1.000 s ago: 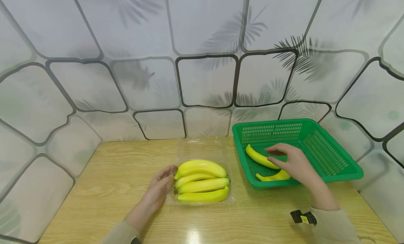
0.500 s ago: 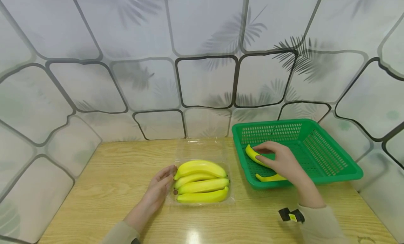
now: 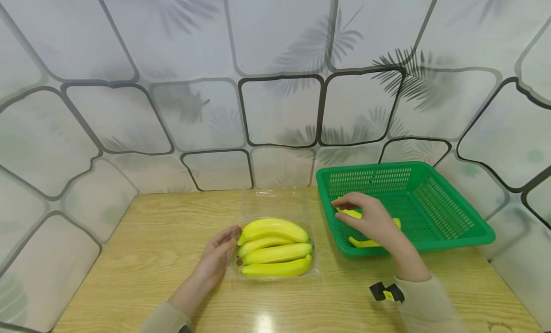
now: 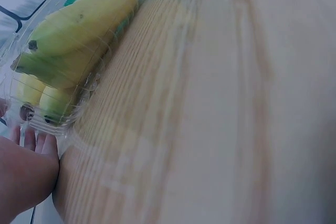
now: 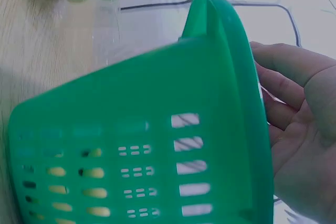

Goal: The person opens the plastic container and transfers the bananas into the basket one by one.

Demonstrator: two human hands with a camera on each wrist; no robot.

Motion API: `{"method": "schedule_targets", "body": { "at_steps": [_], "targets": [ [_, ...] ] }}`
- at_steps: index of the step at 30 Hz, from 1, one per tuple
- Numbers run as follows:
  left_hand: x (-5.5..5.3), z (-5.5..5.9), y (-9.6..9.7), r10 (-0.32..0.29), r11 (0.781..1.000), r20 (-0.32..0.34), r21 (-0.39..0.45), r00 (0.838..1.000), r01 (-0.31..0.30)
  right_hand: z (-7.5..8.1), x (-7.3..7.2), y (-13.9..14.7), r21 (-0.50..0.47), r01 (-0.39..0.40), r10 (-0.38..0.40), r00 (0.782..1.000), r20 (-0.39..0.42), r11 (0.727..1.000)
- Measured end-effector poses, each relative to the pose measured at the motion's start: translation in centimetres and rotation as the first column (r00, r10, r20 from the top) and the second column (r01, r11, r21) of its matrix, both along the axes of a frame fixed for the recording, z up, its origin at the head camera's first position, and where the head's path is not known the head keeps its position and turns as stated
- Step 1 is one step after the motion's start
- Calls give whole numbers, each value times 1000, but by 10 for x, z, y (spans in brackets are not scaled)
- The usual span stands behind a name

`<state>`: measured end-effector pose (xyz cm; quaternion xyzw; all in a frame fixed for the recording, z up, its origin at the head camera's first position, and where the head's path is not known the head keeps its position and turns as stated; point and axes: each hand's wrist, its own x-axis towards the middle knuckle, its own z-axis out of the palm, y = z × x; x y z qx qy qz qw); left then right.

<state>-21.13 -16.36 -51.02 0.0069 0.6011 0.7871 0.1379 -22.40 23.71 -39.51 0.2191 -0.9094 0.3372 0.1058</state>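
Four-sided and clear, a plastic clamshell box [image 3: 316,271] holds several yellow bananas [image 3: 275,252] side by side, its lid [image 3: 275,204] folded back. My left hand [image 3: 217,254] rests against the box's left side; in the left wrist view its fingers [image 4: 39,142] touch the end wall. Over the green basket [image 3: 456,227], my right hand [image 3: 372,223] hovers with fingers bent and apart, holding nothing. A banana [image 3: 350,212] lies beneath it, partly hidden, and another banana [image 3: 363,242] is nearer the front wall. The right wrist view shows this hand [image 5: 299,103] beyond the basket's rim.
The box and basket stand on a wood-grain table [image 3: 172,227], the basket to the right with its slotted walls rising around the bananas. A patterned wall covering [image 3: 280,113] closes off the back and both sides.
My right hand has moved left across the basket, over the rear banana, uncovering an end of the front banana on its right. The left hand and box have stayed put.
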Motion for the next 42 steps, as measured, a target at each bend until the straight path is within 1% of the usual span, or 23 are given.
{"method": "schedule_targets", "body": {
  "at_steps": [6, 14, 19, 24, 34, 38, 42],
  "targets": [
    [0, -1, 0, -9, 1000, -16, -9, 1000, 9, -2, -2, -9, -34, -32, 33, 999, 30, 999],
    [1, -2, -1, -27, 1000, -33, -13, 999, 27, -2, -3, -21, -33, -61, 61, 998, 17, 998],
    [0, -2, -1, -4, 1000, -21, -5, 1000, 4, -4, -4, -28, -44, -92, 93, 995, 19, 995],
    [-2, -2, 1, 19, 1000, -8, -1, 1000, -19, -5, -6, -36, -39, -105, 106, 994, 16, 994],
    [-2, -2, 0, -8, 1000, -33, -5, 999, 8, -8, -9, -52, -59, -156, 159, 987, 37, 986],
    [-2, -2, 0, -7, 1000, -31, -9, 1000, 7, -11, -12, -59, -69, -186, 190, 980, 57, 980],
    [-2, -2, 0, -5, 1000, -26, -10, 1000, 5, -13, -13, -66, -71, -200, 206, 975, 79, 977]
  ]
}}
